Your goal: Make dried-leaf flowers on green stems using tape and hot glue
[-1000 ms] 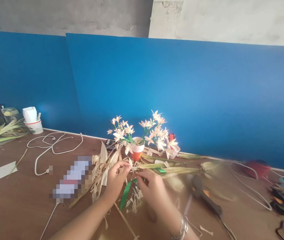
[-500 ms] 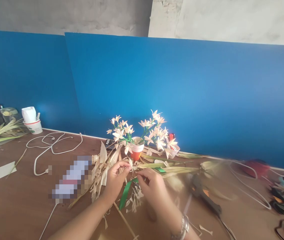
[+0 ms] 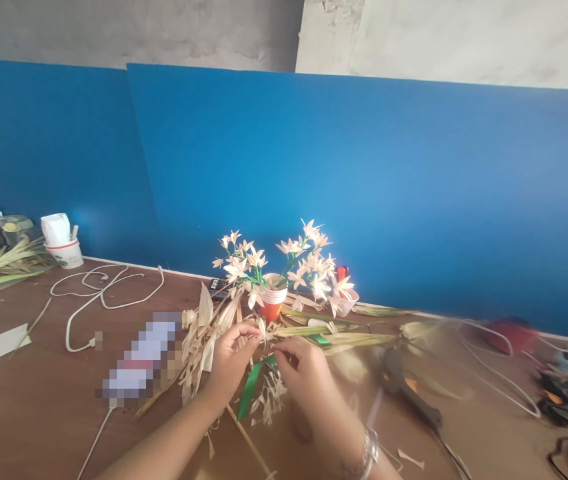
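Note:
My left hand [image 3: 237,353] is closed in a pinch around a small pale corn-husk flower [image 3: 263,328], whose petals stick up past the fingertips. To its right, my right hand [image 3: 304,367] pinches the upper end of a green ribbon [image 3: 250,393], which hangs down between the two hands. A bracelet circles my right wrist. Just behind the hands, cream husk flowers on green stems [image 3: 309,263] stand in and around an orange and white paper cup [image 3: 274,303]. Pale husk scraps [image 3: 270,397] lie below my fingers.
Dry husks [image 3: 199,350] lie left of my hands beside a blurred-out phone [image 3: 141,357]. A glue gun [image 3: 409,390] rests at right. White cables [image 3: 107,293] and a paper cup [image 3: 65,253] are at left. A blue panel [image 3: 364,180] borders the table behind.
Both hands keep nearly the same pose, still pinching the flower and the ribbon. The whole view has shifted very slightly.

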Tool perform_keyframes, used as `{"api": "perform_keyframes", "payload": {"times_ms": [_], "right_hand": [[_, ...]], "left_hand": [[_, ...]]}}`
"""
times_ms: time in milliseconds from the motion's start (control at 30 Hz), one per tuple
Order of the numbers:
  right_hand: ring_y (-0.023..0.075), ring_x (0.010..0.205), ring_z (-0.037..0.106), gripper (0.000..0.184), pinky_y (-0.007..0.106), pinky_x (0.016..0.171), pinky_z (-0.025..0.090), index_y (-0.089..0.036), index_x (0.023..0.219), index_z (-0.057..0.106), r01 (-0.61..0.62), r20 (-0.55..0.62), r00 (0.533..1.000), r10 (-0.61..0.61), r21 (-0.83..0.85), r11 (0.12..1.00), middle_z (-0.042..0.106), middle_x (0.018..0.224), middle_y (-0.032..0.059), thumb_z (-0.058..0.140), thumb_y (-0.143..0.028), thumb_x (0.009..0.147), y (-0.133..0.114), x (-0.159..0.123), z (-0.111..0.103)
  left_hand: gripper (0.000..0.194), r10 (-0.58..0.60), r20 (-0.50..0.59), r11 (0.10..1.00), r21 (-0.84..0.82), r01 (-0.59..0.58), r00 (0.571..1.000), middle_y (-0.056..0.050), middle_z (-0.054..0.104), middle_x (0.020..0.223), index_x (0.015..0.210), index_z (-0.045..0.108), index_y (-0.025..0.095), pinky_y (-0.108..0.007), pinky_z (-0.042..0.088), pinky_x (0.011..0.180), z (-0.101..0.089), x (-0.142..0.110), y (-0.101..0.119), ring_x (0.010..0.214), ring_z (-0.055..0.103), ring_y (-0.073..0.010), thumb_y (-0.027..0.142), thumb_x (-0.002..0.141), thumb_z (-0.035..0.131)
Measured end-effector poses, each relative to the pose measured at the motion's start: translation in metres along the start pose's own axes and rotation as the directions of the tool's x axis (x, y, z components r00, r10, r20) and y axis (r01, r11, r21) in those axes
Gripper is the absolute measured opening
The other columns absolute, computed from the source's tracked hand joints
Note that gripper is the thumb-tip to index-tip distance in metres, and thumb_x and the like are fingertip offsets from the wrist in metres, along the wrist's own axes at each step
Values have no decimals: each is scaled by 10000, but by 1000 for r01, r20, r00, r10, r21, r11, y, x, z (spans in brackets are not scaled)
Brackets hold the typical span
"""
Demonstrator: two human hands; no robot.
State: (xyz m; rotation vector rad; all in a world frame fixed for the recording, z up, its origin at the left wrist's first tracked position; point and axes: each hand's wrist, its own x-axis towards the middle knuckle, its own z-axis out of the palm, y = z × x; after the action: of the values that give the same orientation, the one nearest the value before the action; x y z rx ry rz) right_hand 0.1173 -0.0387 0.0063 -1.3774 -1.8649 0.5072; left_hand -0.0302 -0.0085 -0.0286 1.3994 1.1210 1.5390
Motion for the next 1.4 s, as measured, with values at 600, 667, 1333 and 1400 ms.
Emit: {"api": "perform_keyframes", "payload": {"times_ms": [600,667,1333,1400], "right_hand": [[149,642,551,244,228,599,396,-196,648,635,-3,5,1000,3,2,1000,622,685,16,456,-119,794,1,0,-1],[157,662,563,238,234,615,406,-192,673,650,-5,3,1000,5,14,1000,635,703,26,459,-125,796,1,0,0],[168,677,599,203,251,643,435,-201,691,672,-33,-9,999,33,45,998,659,719,26,507,-124,782,-2,1,-3],[168,679,596,203,248,639,428,-202,681,665,-36,-3,999,36,40,999,656,720,25,505,-129,783,-2,1,-3]], "left_hand": [[120,16,-7,1000,4,-16,1000,-55,679,837,706,643,191,-327,470,825,0,0,1,847,616,-208,309,728,639],[125,15,-4,1000,9,-15,1000,-58,680,830,709,643,189,-333,471,822,0,-1,2,836,617,-209,312,728,636],[112,23,-8,1000,17,-23,1000,-38,683,819,699,642,197,-310,468,817,-1,1,0,841,618,-198,304,731,639],[110,24,-7,1000,11,-24,1000,-38,683,820,704,640,196,-306,466,816,-1,2,-1,845,619,-197,301,736,637]]}}
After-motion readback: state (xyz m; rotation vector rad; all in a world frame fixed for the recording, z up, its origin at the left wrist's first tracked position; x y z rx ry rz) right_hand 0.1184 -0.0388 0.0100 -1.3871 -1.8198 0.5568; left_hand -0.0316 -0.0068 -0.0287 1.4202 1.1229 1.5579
